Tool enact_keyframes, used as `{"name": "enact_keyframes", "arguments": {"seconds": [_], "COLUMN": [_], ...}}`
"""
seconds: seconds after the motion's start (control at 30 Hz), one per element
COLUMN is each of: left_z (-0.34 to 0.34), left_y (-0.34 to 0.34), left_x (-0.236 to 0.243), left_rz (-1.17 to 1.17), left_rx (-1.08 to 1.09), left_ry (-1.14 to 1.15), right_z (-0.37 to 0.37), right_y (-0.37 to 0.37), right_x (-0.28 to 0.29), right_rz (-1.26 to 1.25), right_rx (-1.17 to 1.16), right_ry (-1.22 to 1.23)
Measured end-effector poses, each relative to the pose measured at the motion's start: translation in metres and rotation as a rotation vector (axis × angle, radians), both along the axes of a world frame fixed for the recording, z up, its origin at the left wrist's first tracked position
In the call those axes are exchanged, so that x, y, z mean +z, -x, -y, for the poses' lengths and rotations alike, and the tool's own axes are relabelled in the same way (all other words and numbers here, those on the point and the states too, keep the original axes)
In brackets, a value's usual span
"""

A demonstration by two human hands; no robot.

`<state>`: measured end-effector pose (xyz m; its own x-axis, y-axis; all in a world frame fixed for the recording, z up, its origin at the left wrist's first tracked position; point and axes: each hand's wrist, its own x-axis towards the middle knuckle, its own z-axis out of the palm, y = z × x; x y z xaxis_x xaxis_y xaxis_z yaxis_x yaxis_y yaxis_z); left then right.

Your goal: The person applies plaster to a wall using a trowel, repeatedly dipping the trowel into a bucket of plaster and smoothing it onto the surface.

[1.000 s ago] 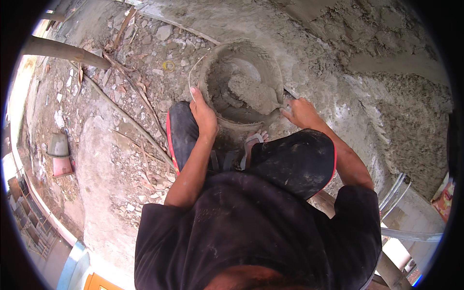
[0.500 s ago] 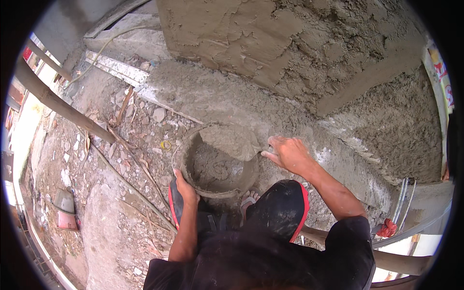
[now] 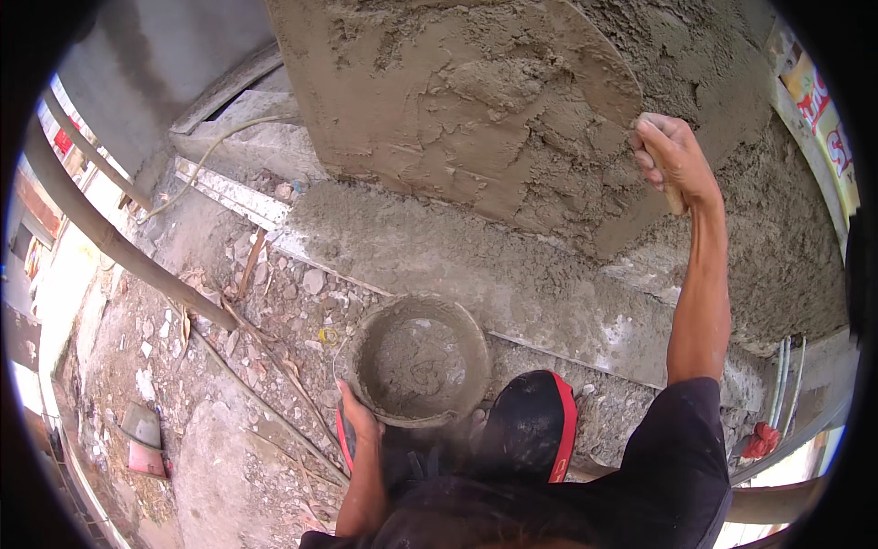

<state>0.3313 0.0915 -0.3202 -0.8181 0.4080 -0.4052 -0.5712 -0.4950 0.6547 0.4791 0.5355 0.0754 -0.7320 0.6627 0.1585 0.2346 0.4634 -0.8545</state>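
A round bucket (image 3: 474, 365) with a wire handle and wet grey mortar inside stands between my knees. My left hand (image 3: 359, 414) grips it at its lower left side. My right hand (image 3: 668, 163) is raised high on the right, closed on the wooden handle of a trowel (image 3: 599, 69), whose mortar-smeared blade is against the wet, rough plastered wall (image 3: 393, 91), or just in front of it; I cannot tell whether they touch.
A concrete ledge (image 3: 549, 293) runs along the wall's foot. Bamboo poles (image 3: 119, 247), a hose (image 3: 231, 134) and rubble (image 3: 155, 352) lie or lean to the left, beside a pink-and-grey pail (image 3: 146, 448). Grey pipes (image 3: 784, 384) and a red cloth (image 3: 762, 441) are at the right.
My right hand has lifted the mortar-laden trowel from the bucket up to the wall. My view has shifted toward the wall, so the bucket sits lower in the picture. My left hand stays on it.
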Motion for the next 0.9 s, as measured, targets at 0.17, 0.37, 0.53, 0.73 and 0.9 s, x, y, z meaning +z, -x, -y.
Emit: {"name": "enact_keyframes", "arguments": {"seconds": [0.17,0.37,0.53,0.73,0.9], "left_z": [0.006,-0.003,0.015,0.006,0.006], "left_y": [-0.002,0.001,0.005,0.002,-0.002], "left_x": [-0.001,-0.006,-0.007,0.006,0.026], "left_rz": [-0.009,-0.049,-0.038,-0.018,0.008], "left_rx": [0.002,-0.001,-0.005,-0.029,0.000], "left_ry": [0.077,0.084,0.095,0.100,0.146], "right_z": [0.028,0.046,0.015,-0.024,-0.051], "right_y": [-0.022,0.064,0.169,0.099,0.049], "right_x": [-0.049,-0.162,-0.182,-0.129,-0.089], "right_rz": [0.047,0.054,0.230,0.348,0.332], "right_rx": [-0.287,-0.131,-0.274,-0.424,-0.449], "right_ry": [-0.484,-0.440,-0.739,-0.721,-0.719]}}
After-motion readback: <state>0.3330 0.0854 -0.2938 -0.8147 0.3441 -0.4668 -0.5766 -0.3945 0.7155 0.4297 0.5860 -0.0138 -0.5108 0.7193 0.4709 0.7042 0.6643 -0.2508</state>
